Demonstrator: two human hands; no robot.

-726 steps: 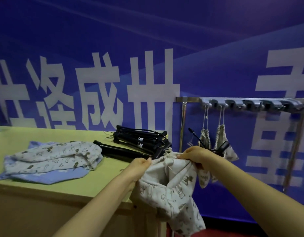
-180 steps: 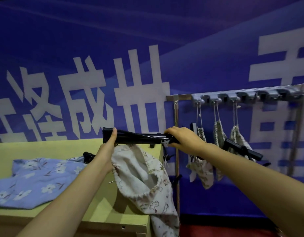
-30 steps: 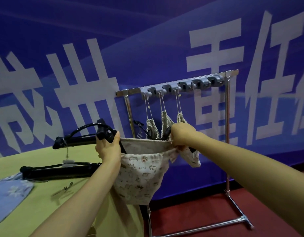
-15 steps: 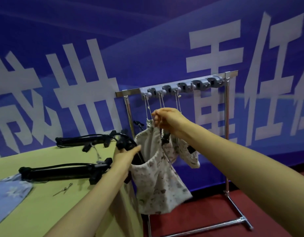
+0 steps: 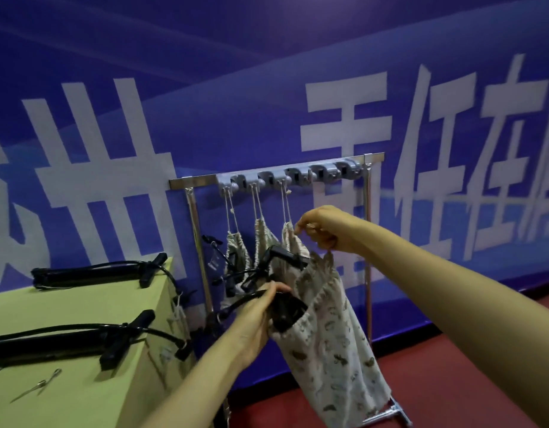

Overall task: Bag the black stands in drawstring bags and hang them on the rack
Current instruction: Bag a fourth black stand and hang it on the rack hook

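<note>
My right hand [image 5: 321, 230] pinches the top of a cream patterned drawstring bag [image 5: 332, 344], which hangs long in front of the rack. A black stand [image 5: 287, 313] pokes out of the bag's mouth, and my left hand [image 5: 261, 310] grips that end. The metal rack [image 5: 298, 176] has a row of grey hooks. Three bagged stands [image 5: 236, 251] hang from the left hooks, just behind my hands. Two more black stands [image 5: 94, 273] lie on the yellow-green table [image 5: 81, 381] at left.
A small metal clip [image 5: 35, 387] lies near the table's front. The rack's right hooks [image 5: 338, 168] carry nothing. Behind everything is a blue banner wall, and a red floor [image 5: 452, 381] lies below at right. The rack's foot [image 5: 387, 412] sticks out low.
The bag has swung right, off the table edge, and now hangs long under my right hand. My left hand has moved from the bag's rim to the stand's protruding end.
</note>
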